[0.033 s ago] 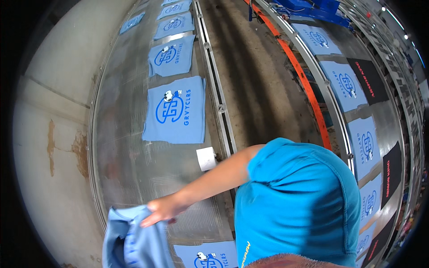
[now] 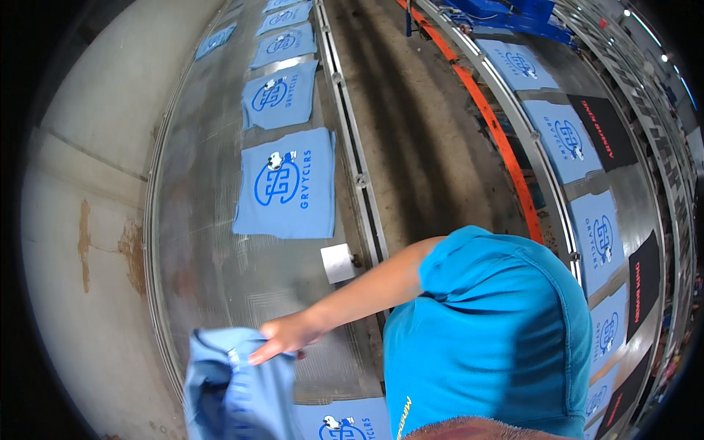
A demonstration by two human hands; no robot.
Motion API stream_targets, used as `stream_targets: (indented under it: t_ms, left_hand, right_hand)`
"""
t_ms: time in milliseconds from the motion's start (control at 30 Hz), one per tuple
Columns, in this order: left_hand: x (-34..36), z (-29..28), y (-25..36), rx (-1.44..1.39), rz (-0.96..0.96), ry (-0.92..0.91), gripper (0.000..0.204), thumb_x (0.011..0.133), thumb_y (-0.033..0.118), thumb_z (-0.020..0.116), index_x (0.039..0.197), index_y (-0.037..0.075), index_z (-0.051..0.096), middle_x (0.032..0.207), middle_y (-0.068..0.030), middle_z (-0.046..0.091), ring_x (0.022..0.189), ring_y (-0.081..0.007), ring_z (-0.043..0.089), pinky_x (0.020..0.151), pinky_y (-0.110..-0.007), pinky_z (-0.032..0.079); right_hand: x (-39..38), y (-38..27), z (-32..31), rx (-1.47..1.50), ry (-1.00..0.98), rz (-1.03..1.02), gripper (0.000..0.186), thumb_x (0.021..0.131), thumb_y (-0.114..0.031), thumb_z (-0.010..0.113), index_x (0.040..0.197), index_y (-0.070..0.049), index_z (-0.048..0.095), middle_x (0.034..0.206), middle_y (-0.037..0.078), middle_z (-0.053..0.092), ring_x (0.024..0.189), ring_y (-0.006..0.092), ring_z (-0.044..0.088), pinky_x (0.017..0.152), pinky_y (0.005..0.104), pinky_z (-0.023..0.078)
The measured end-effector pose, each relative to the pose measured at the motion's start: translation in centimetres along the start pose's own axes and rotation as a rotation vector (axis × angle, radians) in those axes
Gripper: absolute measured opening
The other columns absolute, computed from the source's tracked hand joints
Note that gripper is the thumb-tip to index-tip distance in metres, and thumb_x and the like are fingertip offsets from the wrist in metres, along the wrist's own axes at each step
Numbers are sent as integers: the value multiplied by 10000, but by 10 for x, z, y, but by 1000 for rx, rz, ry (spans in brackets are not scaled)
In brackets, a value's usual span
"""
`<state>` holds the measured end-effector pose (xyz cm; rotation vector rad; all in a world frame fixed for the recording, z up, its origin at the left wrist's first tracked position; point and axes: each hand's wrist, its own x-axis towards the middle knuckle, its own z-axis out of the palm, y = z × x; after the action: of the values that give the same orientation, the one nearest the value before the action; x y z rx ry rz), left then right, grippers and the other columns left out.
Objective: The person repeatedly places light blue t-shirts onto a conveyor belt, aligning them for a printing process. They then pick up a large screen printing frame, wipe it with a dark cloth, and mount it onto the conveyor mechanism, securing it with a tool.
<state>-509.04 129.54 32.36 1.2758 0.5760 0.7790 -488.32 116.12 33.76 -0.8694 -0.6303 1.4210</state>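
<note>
Fabric (image 2: 253,396), light blue, hangs bunched from right hand's (image 2: 287,337) pinching grip over table (image 2: 202,271), partly hiding printed panel (image 2: 359,412); left hand out of view, state unclear. White paper (image 2: 337,264) lies near rail (image 2: 367,213); blue sleeve (image 2: 491,323) blocks aisle (image 2: 411,169).

On my feed I read the gathered fabric (image 2: 253,396) as light blue with darker blue lettering. I see the nearest flat printed panel (image 2: 284,183) in matching light blue, its looped royal-blue emblem topped by a black-and-white cartoon dog. I also get black panels (image 2: 603,132) lettered red, a turquoise T-shirt (image 2: 491,345) with yellow print, and an orange rail (image 2: 506,147).
</note>
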Motion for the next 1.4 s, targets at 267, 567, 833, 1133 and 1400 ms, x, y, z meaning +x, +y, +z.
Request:
stream_targets:
  t_ms: [267, 567, 833, 1133, 1400]
  left_hand:
    - [-75, 30, -89, -10, -363, 33, 463, 1011, 372, 469, 1260, -12, 539, 1057, -192, 639, 913, -246, 627, 757, -356, 494]
    - [-99, -80, 13, -21, -123, 686, 508, 1038, 371, 412, 1267, -72, 509, 1170, -218, 591, 1010, -296, 581, 886, -415, 470]
    - [-162, -75, -47, 155, 11, 663, 388, 940, 290, 576, 1170, -22, 593, 1083, -159, 643, 971, -257, 623, 782, -372, 506]
    - [-225, -81, -244, 4, -687, 713, 296, 968, 289, 608, 1106, 29, 574, 917, -54, 627, 751, -156, 616, 622, -287, 558]
    - [-300, -166, -210, -260, -550, 949, 233, 978, 265, 596, 1046, 46, 556, 855, -59, 607, 717, -158, 628, 614, -303, 561]
  right_hand:
    - [-89, 13, -38, 118, -108, -17, 317, 984, -359, 576, 880, -60, 569, 737, 24, 539, 525, 104, 493, 441, 266, 393]
    - [28, -1, -67, -53, 104, -347, 311, 978, -339, 599, 822, -72, 561, 815, 6, 553, 704, 114, 579, 669, 324, 563]
    - [-19, 33, -89, -70, 78, -54, 267, 944, -286, 656, 969, -26, 603, 835, 87, 650, 657, 169, 678, 575, 313, 579]
    - [-67, 152, -153, -351, 537, 460, 210, 940, -110, 605, 1108, 13, 578, 858, 66, 626, 695, 128, 623, 596, 253, 547]
    - [-64, 237, -125, -423, 381, 463, 202, 979, -219, 592, 1051, -30, 596, 822, 31, 606, 663, 101, 575, 584, 235, 495]
